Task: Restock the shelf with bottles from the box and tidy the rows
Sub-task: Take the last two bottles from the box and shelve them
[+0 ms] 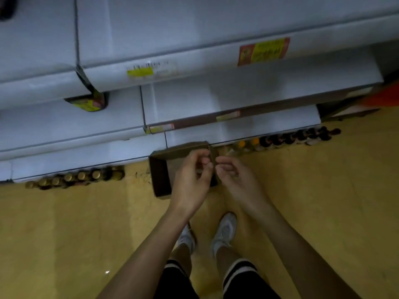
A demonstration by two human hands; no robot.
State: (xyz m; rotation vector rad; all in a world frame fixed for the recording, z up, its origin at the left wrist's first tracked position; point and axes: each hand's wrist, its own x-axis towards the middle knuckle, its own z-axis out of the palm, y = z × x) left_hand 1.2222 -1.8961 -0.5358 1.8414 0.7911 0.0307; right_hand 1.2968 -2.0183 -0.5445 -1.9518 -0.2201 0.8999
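Note:
A brown cardboard box [160, 169] sits open in front of the lowest shelf, and no bottles show inside it. My left hand [192, 180] is over the box's right side, fingers curled and pinching its right wall. Just right of that wall, my right hand [236, 178] has loosely curled fingers and holds nothing. Gold-capped bottles [73, 178] line the bottom shelf at the left. Dark-capped bottles [300, 137] and two orange-capped ones [248, 143] stand at the right.
White shelf boards [216, 98] stack above, seen from the top, with yellow price tags [140, 72] and a red and yellow label [263, 51]. A yellow-labelled bottle [88, 103] pokes out at the left. My feet [224, 231] stand on the yellow floor [64, 234].

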